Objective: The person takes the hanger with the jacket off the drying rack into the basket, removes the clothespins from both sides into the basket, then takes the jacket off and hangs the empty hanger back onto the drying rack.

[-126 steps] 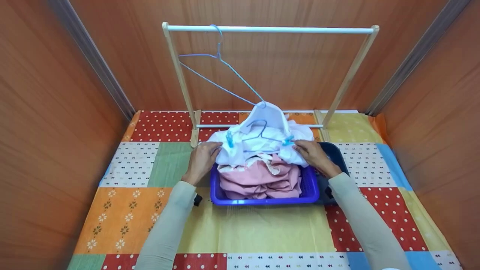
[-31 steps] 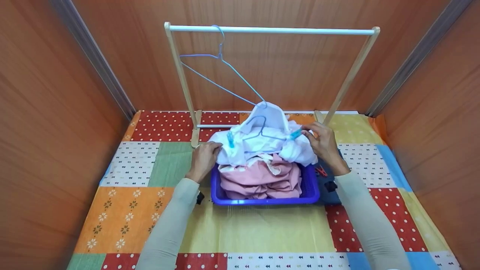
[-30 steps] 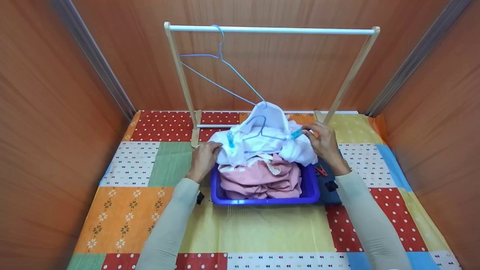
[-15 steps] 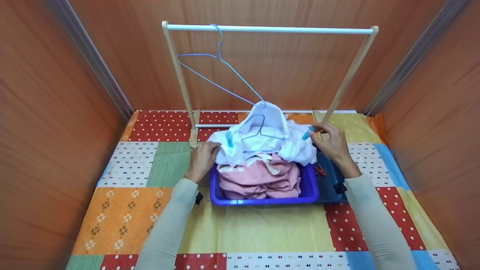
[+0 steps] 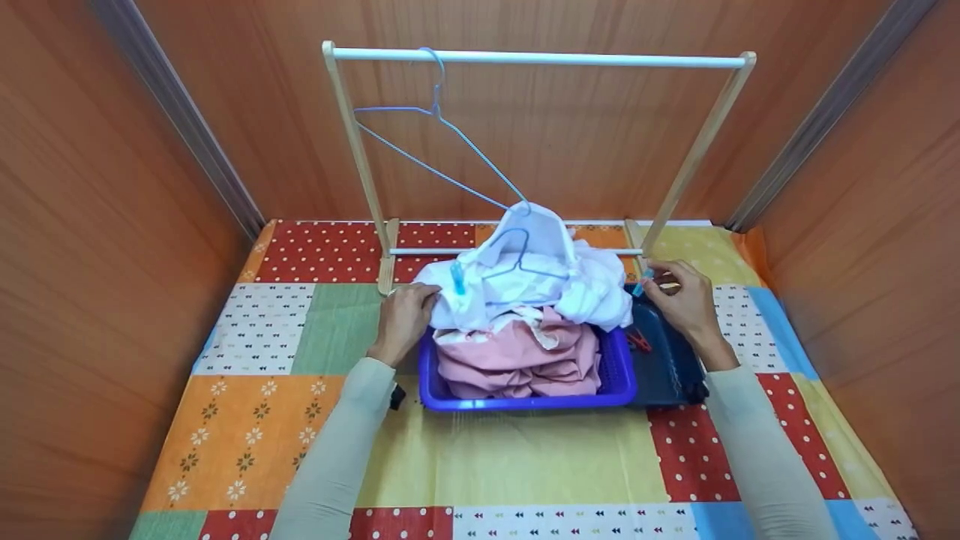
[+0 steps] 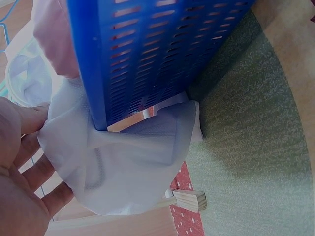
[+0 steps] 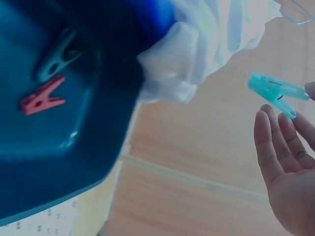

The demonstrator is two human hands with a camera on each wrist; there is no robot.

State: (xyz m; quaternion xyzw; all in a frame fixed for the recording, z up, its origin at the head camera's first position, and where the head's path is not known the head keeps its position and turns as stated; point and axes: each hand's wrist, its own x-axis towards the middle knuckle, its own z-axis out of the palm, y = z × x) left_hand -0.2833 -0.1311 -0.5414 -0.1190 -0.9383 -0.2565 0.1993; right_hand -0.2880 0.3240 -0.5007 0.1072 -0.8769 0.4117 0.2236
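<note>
My right hand [image 5: 686, 304] pinches a light-blue clothespin [image 7: 278, 91] by its handles, off to the right of the white garment [image 5: 592, 289]. Nothing is clamped in that clothespin. At the garment's left side, my left hand [image 5: 405, 319] holds the cloth between thumb and fingers. A second light-blue clothespin [image 5: 458, 277] is on the garment near that hand. A blue wire hanger [image 5: 522, 259] lies on the white cloth, partly covered by it. The garment is heaped over the back of a purple basket [image 5: 525, 405] and drapes over its side in the left wrist view.
Pink cloth [image 5: 517, 364] fills the basket's front. A dark tray [image 5: 664, 367] at the right holds a red clothespin [image 7: 43, 96] and a dark green clothespin [image 7: 56, 56]. Behind stands a rack [image 5: 585, 58] with another blue hanger [image 5: 480, 154] on its bar, its lower corner reaching the garment.
My right hand has pulled the right-hand light-blue clothespin off the garment and carried it right, over the tray's back edge. My left hand stays on the garment's left side.
</note>
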